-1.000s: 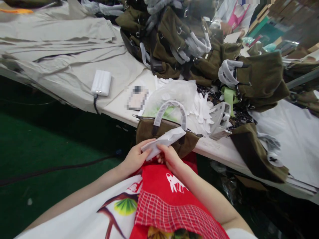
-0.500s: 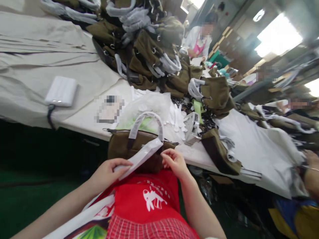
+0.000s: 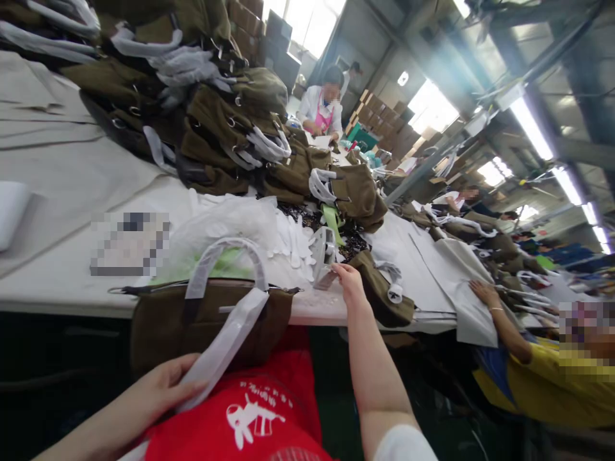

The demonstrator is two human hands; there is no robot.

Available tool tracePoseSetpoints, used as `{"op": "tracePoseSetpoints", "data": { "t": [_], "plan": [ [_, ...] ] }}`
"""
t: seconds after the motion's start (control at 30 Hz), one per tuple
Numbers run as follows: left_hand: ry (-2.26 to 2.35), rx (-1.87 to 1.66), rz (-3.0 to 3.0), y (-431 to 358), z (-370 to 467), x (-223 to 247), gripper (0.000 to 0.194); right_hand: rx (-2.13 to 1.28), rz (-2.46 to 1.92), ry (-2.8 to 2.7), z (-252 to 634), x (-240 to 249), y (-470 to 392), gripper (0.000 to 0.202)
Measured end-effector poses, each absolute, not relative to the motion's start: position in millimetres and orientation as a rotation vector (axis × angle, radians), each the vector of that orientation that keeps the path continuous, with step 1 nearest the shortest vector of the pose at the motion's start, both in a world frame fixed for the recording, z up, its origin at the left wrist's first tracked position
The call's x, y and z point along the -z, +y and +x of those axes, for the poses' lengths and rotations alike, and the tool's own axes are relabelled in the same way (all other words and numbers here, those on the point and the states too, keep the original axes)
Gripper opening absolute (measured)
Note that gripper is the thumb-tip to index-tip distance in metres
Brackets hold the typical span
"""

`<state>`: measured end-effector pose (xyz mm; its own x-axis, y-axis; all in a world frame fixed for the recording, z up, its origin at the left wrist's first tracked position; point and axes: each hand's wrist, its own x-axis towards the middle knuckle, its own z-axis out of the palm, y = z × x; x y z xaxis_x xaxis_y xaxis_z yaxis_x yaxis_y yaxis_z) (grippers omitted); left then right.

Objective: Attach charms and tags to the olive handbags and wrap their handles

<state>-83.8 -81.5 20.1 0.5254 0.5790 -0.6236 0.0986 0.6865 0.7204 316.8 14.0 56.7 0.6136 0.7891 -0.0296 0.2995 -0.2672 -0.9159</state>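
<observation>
A brown handbag [image 3: 158,323] with a zipped top leans at the table's front edge, close against my body. One of its handles [image 3: 225,243] stands up, wrapped in clear-white film. My left hand [image 3: 166,387] is closed on the white wrapping strip [image 3: 223,342], which runs down towards me from the bag's near handle. Out on the table, my right hand [image 3: 350,278] has its fingertips pinched at the front end of a tape dispenser [image 3: 323,253]. Whatever lies between those fingertips is too small to make out.
White strips [image 3: 293,240] and a plastic bag [image 3: 223,221] lie behind the handbag. A blurred phone-like object [image 3: 127,246] is at left. Brown bags [image 3: 211,121] are piled at the back, and another bag [image 3: 382,288] lies right. A co-worker's hand [image 3: 485,294] rests on the right-hand table.
My right hand has moved from beside the handbag out to the tape dispenser. My left hand keeps hold of the strip. The view has swung to the right and up.
</observation>
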Motion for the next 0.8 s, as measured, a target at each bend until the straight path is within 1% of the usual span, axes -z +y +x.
{"op": "tracePoseSetpoints", "data": {
  "t": [0.07, 0.13, 0.27, 0.4, 0.5, 0.6, 0.67, 0.73, 0.8],
  "plan": [
    [0.916, -0.317, 0.757, -79, -85, -20, 0.047, -0.559, -1.800, -0.842, 314, -57, 4, 0.043],
    [0.886, -0.315, 0.751, -77, -86, -20, 0.048, -0.550, -1.792, -0.803, 311, -53, -9, 0.041],
    [0.885, -0.294, 0.835, -75, -82, -23, 0.052, -0.688, -1.837, -0.700, 306, -37, -27, 0.040],
    [0.980, -0.363, 1.017, -76, -76, -33, 0.050, -0.757, -1.884, -0.671, 289, -36, -38, 0.038],
    [1.028, -0.398, 1.122, -78, -74, -36, 0.045, -0.986, -1.802, -0.859, 245, -51, -55, 0.034],
    [1.036, -0.428, 1.200, -81, -73, -35, 0.040, -1.392, -1.619, -1.094, 184, -67, -81, 0.030],
    [1.047, -0.449, 1.249, -84, -73, -35, 0.038, -1.633, -1.541, -1.171, 147, -70, -97, 0.028],
    [1.060, -0.471, 1.291, -88, -73, -37, 0.037, -1.761, -1.529, -1.218, 122, -64, -106, 0.028],
    [1.068, -0.489, 1.324, -90, -74, -40, 0.035, -1.776, -1.568, -1.258, 110, -53, -108, 0.031]
  ]
}}
